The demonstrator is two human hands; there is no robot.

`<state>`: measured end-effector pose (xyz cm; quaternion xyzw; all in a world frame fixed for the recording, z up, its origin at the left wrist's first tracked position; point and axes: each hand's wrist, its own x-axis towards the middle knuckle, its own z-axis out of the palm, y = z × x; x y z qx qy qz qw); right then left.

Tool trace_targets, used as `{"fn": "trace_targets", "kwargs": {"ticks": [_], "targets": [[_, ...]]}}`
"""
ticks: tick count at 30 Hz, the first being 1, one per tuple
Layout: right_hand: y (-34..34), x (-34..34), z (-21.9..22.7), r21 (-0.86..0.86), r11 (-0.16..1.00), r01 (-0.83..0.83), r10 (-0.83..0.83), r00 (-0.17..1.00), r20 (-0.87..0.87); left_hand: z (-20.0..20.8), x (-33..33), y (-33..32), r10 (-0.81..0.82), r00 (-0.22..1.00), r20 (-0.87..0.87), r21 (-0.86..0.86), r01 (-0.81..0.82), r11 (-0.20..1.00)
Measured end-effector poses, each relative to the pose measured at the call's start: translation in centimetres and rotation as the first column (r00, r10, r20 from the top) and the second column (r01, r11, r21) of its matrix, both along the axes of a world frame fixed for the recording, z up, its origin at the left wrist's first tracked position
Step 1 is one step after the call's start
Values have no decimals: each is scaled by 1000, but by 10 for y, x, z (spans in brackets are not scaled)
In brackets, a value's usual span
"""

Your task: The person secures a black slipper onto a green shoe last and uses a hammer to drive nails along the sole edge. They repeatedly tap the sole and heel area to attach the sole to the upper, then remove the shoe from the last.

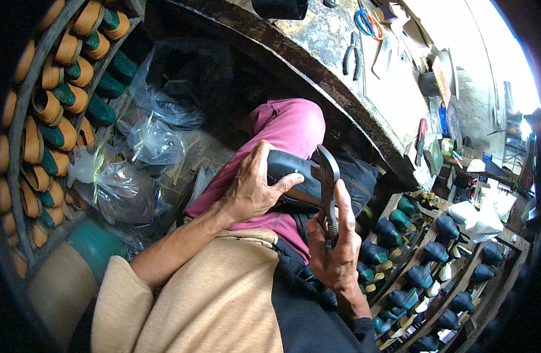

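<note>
My left hand point(254, 188) is wrapped around one end of a black leather shoe upper point(291, 167), thumb pressed on its near side, above my lap. My right hand point(336, 253) grips a pair of dark metal lasting pincers point(328, 191) by the handles, with the index finger stretched up along them. The head of the pincers is at the right end of the shoe upper; whether the jaws bite the leather cannot be made out. Pink trousers point(291, 120) cover my knee just beyond the shoe.
A worn workbench point(317, 44) carries scissors point(370, 25) and black-handled pliers point(352, 57). At the left a rack point(24, 117) holds several tan shoes on green lasts. Another rack point(479, 259) at lower right holds dark uppers. Plastic bags point(114, 182) lie on the floor.
</note>
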<state>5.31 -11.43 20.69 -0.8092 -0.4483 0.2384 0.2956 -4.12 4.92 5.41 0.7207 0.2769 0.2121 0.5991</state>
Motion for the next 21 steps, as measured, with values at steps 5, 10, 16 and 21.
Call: {"fn": "trace_targets", "kwargs": {"ticks": [5,10,16,21], "targets": [[28,23,24,-240,954,-179,165,983,-77,0,-2,3,-34,998,46,-45,36,998],[30,20,48,-152,984,-92,78,992,-95,-1,-4,0,40,999,31,38,-41,998],[18,36,12,177,980,92,-113,988,110,7,-4,1,41,998,47,-33,-39,999],[23,186,-25,213,748,629,-611,777,-150,15,-5,4,3,1000,5,-50,-3,999]]}}
